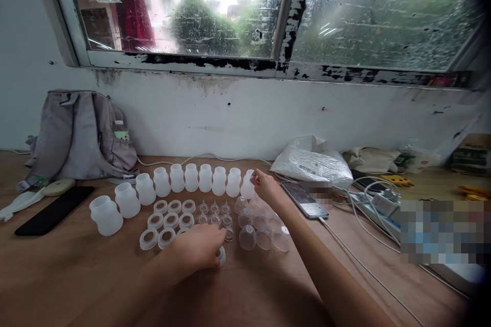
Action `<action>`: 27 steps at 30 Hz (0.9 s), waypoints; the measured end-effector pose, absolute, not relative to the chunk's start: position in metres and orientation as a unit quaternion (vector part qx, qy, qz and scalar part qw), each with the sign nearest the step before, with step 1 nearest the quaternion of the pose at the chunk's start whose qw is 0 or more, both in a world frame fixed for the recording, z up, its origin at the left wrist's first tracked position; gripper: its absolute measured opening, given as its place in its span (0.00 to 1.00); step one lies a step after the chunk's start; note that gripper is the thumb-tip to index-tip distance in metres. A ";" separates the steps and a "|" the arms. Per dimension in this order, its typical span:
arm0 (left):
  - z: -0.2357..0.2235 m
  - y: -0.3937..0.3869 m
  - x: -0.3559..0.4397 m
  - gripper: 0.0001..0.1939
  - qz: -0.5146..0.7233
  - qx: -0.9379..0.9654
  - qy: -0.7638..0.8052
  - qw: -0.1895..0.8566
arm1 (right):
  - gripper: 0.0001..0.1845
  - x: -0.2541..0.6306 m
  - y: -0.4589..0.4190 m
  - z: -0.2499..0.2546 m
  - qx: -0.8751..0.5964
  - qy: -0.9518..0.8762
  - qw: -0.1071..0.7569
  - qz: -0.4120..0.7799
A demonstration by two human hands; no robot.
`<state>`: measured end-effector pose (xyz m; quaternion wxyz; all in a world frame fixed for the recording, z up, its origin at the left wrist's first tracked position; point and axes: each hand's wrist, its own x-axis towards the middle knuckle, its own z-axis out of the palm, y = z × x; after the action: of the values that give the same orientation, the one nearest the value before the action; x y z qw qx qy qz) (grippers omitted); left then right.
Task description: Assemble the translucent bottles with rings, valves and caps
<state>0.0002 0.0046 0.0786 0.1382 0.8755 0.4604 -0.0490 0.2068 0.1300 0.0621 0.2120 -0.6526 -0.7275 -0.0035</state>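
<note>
My left hand (201,245) is closed on a translucent bottle ring (221,256), mostly hidden beneath the fingers, low over the table. My right hand (264,186) reaches further back, its fingers pinched at the neck of the rightmost frosted baby bottle (248,188). That bottle ends a curved row of upright, open-topped bottles (192,179). In front of the row lie several white bottle rings (155,220), partly covered by my left hand. Beside them stand several clear bottle teats (215,208). Right of the teats are several clear dome caps (264,238), some behind my right forearm.
A grey backpack (74,133) and a black phone (56,210) are on the left. On the right lie a charging phone (305,199), a silvery plastic bag (312,161) and a power strip (383,222) with loose white cables. A window wall rises behind the wooden table (69,276).
</note>
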 end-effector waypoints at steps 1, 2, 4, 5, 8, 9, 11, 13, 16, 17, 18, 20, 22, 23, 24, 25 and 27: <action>0.077 0.005 0.000 0.12 -0.042 0.880 0.455 0.128 | 0.10 0.207 0.131 0.061 -0.651 -0.728 0.213 -0.004; 0.077 0.005 0.000 0.10 -0.037 0.884 0.451 0.121 | 0.10 0.208 0.131 0.061 -0.650 -0.729 0.215 -0.003; 0.080 0.006 -0.002 0.07 -0.027 0.887 0.443 0.125 | 0.11 0.209 0.132 0.061 -0.651 -0.727 0.217 0.005; 0.084 0.007 -0.003 0.07 -0.015 0.889 0.438 0.134 | 0.12 0.209 0.131 0.063 -0.655 -0.723 0.219 0.010; 0.099 0.011 -0.010 0.08 0.062 0.882 0.441 0.154 | 0.13 0.208 0.128 0.072 -0.675 -0.691 0.260 0.014; 0.105 0.014 -0.013 0.09 0.099 0.875 0.450 0.151 | 0.12 0.206 0.125 0.077 -0.673 -0.681 0.287 0.023; 0.114 0.020 -0.018 0.10 0.174 0.852 0.475 0.134 | 0.10 0.198 0.114 0.090 -0.635 -0.685 0.346 0.084; 0.120 0.027 -0.023 0.10 0.242 0.828 0.493 0.116 | 0.13 0.186 0.099 0.103 -0.542 -0.720 0.374 0.221; 0.122 0.034 -0.027 0.10 0.315 0.804 0.496 0.095 | 0.18 0.165 0.073 0.116 -0.397 -0.752 0.357 0.387; 0.121 0.036 -0.028 0.10 0.331 0.800 0.493 0.088 | 0.20 0.158 0.066 0.117 -0.369 -0.758 0.341 0.415; 0.120 0.037 -0.028 0.10 0.343 0.798 0.489 0.081 | 0.21 0.153 0.060 0.118 -0.354 -0.765 0.326 0.428; 0.117 0.039 -0.029 0.10 0.361 0.795 0.482 0.075 | 0.23 0.146 0.054 0.115 -0.353 -0.773 0.324 0.417; 0.113 0.041 -0.029 0.10 0.376 0.793 0.473 0.079 | 0.21 0.143 0.055 0.110 -0.360 -0.778 0.336 0.390; 0.112 0.043 -0.029 0.10 0.382 0.793 0.467 0.083 | 0.20 0.143 0.057 0.108 -0.359 -0.782 0.340 0.379; 0.110 0.044 -0.029 0.10 0.388 0.793 0.462 0.087 | 0.19 0.144 0.059 0.107 -0.354 -0.787 0.342 0.372; 0.109 0.045 -0.028 0.10 0.392 0.792 0.458 0.089 | 0.18 0.145 0.061 0.105 -0.348 -0.792 0.342 0.367; 0.106 0.048 -0.028 0.10 0.396 0.792 0.454 0.094 | 0.17 0.146 0.064 0.104 -0.340 -0.801 0.340 0.357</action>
<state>-0.0283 0.0477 0.1062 0.0942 0.7925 0.4539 0.3963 0.1461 0.0638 0.1038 0.3396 -0.3397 -0.8013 0.3567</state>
